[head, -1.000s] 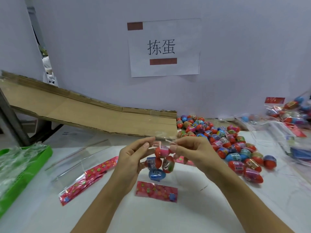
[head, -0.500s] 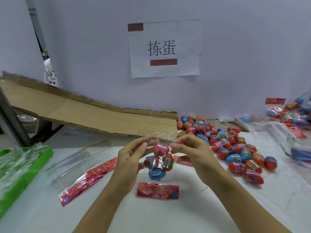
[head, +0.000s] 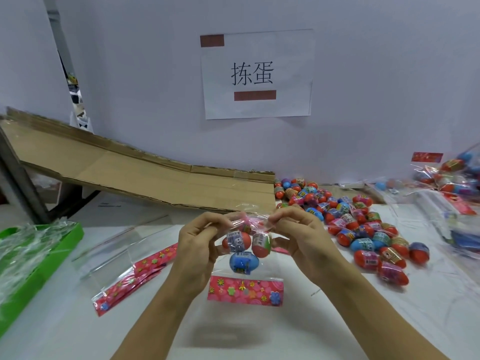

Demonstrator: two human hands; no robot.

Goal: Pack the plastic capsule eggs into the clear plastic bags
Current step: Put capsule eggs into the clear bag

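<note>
A clear plastic bag (head: 245, 275) with a red flowered bottom strip hangs in the air above the table, in the middle of the view. Inside it sit several capsule eggs (head: 244, 261), red and blue ones. My left hand (head: 198, 242) pinches the bag's top edge on the left. My right hand (head: 298, 237) pinches the same edge on the right. A pile of loose capsule eggs (head: 348, 224) lies on the white table to the right of my hands.
A stack of empty clear bags (head: 124, 266) with red strips lies to the left. A green tray (head: 39, 261) with plastic film stands at the left edge. A cardboard ramp (head: 130, 175) slopes down behind. Filled bags (head: 452, 178) are heaped at far right.
Both hands have lifted the bag a little and drawn its top edge together between them. The eggs inside have settled lower in the bag.
</note>
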